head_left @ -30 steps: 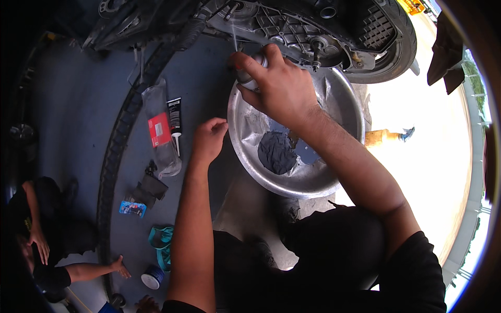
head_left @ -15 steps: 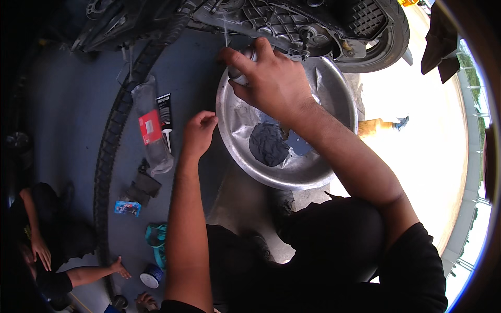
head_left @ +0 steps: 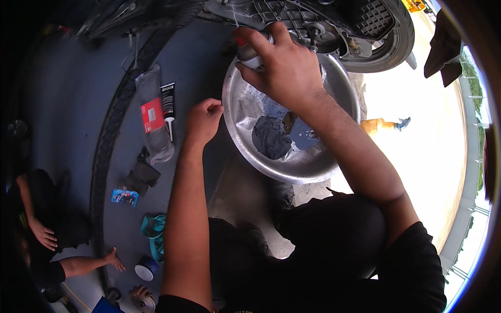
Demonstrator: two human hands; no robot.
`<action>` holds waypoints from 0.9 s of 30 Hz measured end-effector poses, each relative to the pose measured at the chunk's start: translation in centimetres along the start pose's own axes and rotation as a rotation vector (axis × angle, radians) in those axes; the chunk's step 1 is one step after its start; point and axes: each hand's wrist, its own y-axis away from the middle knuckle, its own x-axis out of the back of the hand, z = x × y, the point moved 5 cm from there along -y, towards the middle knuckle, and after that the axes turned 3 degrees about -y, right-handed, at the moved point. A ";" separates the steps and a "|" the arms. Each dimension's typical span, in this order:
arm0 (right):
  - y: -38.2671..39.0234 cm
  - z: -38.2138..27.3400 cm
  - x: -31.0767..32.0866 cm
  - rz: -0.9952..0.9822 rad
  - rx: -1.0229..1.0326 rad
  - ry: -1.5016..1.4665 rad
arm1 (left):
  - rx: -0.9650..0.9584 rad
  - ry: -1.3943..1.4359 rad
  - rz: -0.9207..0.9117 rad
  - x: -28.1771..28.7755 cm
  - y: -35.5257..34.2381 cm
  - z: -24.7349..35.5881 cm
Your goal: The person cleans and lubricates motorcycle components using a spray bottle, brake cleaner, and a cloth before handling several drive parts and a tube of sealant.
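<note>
The right hand (head_left: 287,70) has turned a little over the last second: more of the spray can (head_left: 252,58) shows beneath the fingers, and its red nozzle (head_left: 240,41) is plain to see. That grip is clamped around the can, above the far left of the basin (head_left: 292,176). A thin stream (head_left: 235,20) still shoots toward the motorbike casing (head_left: 282,13), so the spraying seems to be going on at nearly the same spot. Below, the grey puddle (head_left: 305,136) beside the black rag (head_left: 271,138) carries more pale speckles than before, likely run-off being caught. The left hand (head_left: 202,121) stays by the rim, fingers curled; whether the fingertips meet, I can't tell.
</note>
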 end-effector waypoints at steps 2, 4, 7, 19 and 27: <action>-0.2 -0.3 0.3 0.019 0.006 -0.034 | -0.014 0.003 0.002 0.0 -0.1 -0.2; 0.1 -1.0 0.0 0.018 0.053 -0.048 | -0.038 -0.030 0.020 0.1 0.0 -0.2; 0.1 -1.2 -0.3 -0.050 0.023 -0.039 | -0.025 0.016 0.012 0.1 0.1 -0.2; 0.6 -0.2 0.0 -0.058 0.010 -0.019 | -0.010 0.039 -0.020 -0.3 -0.2 -0.2; 4.4 4.1 -1.4 -0.239 -0.138 0.077 | -0.041 0.053 -0.032 0.0 -0.4 -0.6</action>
